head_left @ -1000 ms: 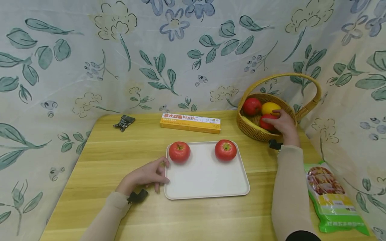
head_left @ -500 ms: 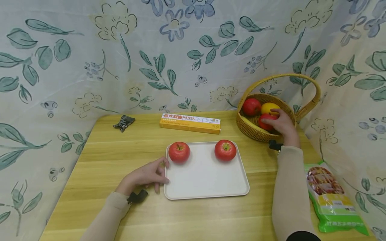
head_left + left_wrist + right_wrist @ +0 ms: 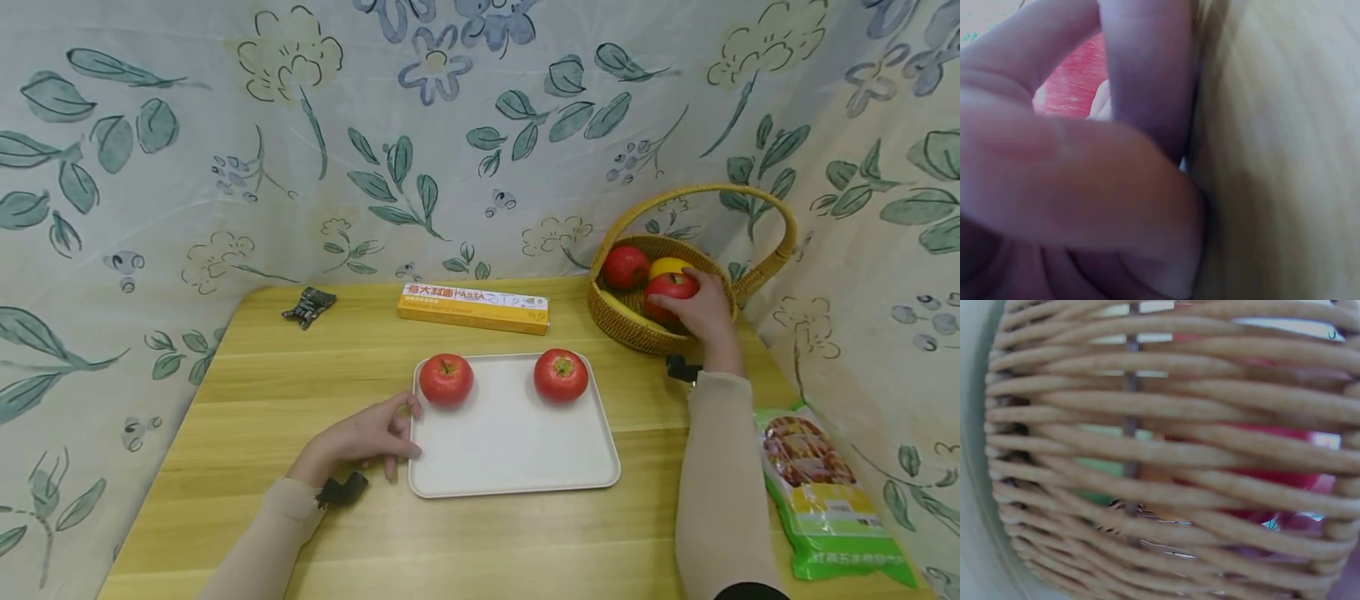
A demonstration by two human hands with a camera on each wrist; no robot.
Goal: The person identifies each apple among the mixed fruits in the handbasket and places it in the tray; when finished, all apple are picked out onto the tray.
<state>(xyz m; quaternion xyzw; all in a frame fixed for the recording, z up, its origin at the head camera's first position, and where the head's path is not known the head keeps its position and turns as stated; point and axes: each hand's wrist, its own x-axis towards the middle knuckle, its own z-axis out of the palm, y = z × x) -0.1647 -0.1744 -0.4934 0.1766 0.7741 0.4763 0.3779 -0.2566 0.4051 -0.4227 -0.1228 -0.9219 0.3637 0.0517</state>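
A white tray [image 3: 510, 454] lies on the wooden table with two red apples on it, one apple [image 3: 446, 381] at its back left corner and another apple [image 3: 561, 375] at its back right. My left hand [image 3: 367, 433] holds the tray's left edge with bent fingers and thumb; in the left wrist view the curled fingers [image 3: 1085, 181] hide the contact. At the wicker basket [image 3: 637, 332], my right hand [image 3: 708, 312] grips a red apple [image 3: 672, 287] at the opening. A red fruit [image 3: 626, 267], a yellow fruit [image 3: 670, 267] and a yellow banana-like fruit [image 3: 626, 307] sit inside. Basket weave [image 3: 1172, 450] fills the right wrist view.
The basket's tall handle [image 3: 705, 190] arches over its opening. A pasta box [image 3: 472, 308] lies behind the tray, and a small dark crumpled item [image 3: 309, 307] at the back left. A green food bag [image 3: 832, 492] lies on the right. A floral curtain [image 3: 420, 167] hangs behind the table.
My right hand has raised the red apple slightly within the basket's opening, and it now covers more of the yellow fruit. My left hand and the tray stay in place.
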